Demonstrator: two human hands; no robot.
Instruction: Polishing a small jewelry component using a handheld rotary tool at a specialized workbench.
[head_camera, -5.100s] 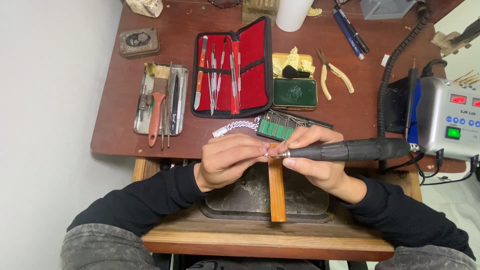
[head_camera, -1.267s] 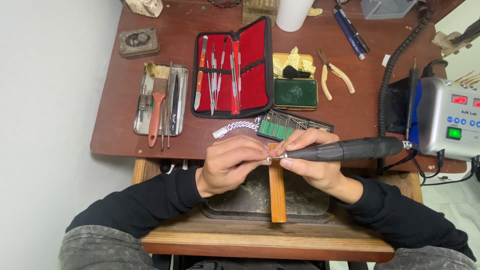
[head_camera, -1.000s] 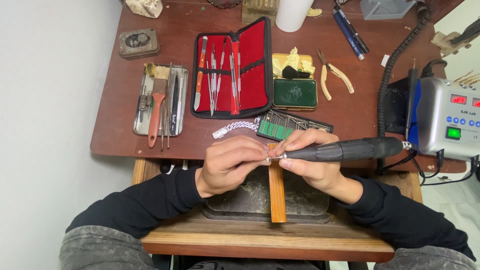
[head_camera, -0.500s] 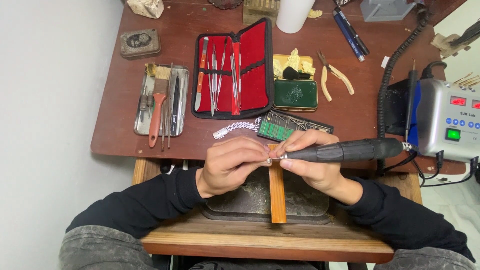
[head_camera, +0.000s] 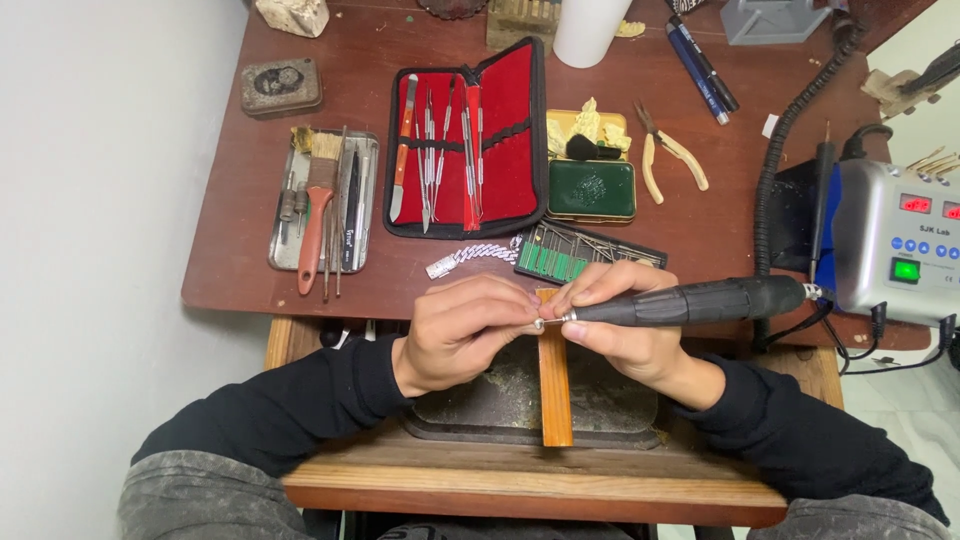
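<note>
My right hand (head_camera: 625, 325) grips a black rotary handpiece (head_camera: 690, 302) that lies across it, tip pointing left. My left hand (head_camera: 465, 330) is curled with its fingertips pinched right at the tool's metal tip; whatever small piece it pinches is hidden by the fingers. Both hands rest over the top end of a narrow wooden bench peg (head_camera: 555, 395), which sticks out toward me above a dark tray (head_camera: 500, 405).
On the brown desk (head_camera: 230, 270) lie an open red tool case (head_camera: 465, 140), a metal tin of brushes and files (head_camera: 325, 210), a green and gold tin (head_camera: 590, 185), pliers (head_camera: 670, 160), a silver chain (head_camera: 470, 257), a bur box (head_camera: 585, 255). A grey control unit (head_camera: 900, 245) stands at right.
The hands stay pressed together at the peg's top; only tiny shifts of the fingers and tool show.
</note>
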